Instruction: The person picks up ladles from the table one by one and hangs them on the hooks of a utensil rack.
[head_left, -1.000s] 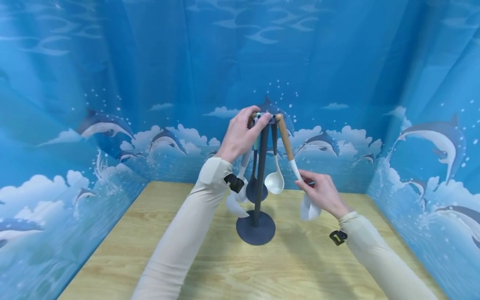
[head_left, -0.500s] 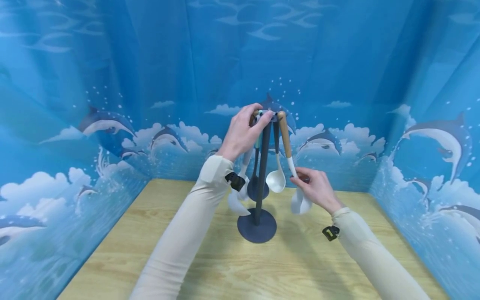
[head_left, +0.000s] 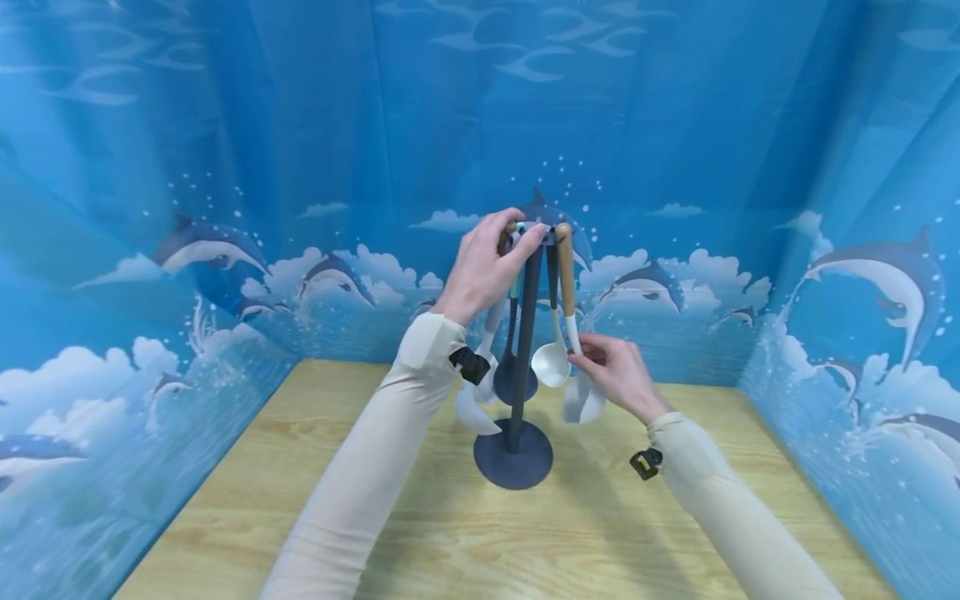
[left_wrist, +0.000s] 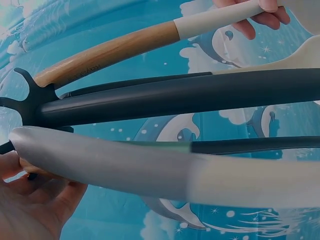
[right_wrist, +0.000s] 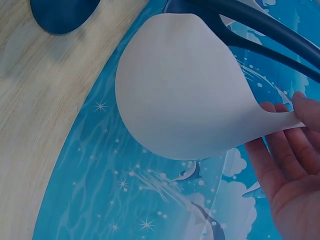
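Observation:
A dark utensil stand point(head_left: 525, 350) with a round base stands upright on the table. My left hand point(head_left: 480, 267) grips its top, thumb over the hook ring and fingers among the handle ends. On the right, a white ladle point(right_wrist: 180, 90) with a wooden handle point(head_left: 566, 271) hangs from the ring. My right hand point(head_left: 618, 371) pinches the ladle's white neck between thumb and fingers, low beside the stand. Next to it hangs a smaller cream ladle point(head_left: 551, 365) with a dark handle. In the left wrist view, a grey-handled utensil point(left_wrist: 110, 162) crosses in front of the left hand.
Behind the pole hangs a dark utensil point(head_left: 507, 379), and white utensil heads point(head_left: 474, 412) hang at the left, partly behind the left wrist. The wooden table point(head_left: 315, 483) is bordered by blue dolphin-print curtains point(head_left: 660, 125) at the back and sides.
My right hand has moved left, swinging the white ladle's lower end toward the stand, so its handle hangs closer to vertical. The left hand has kept its hold on the stand's top.

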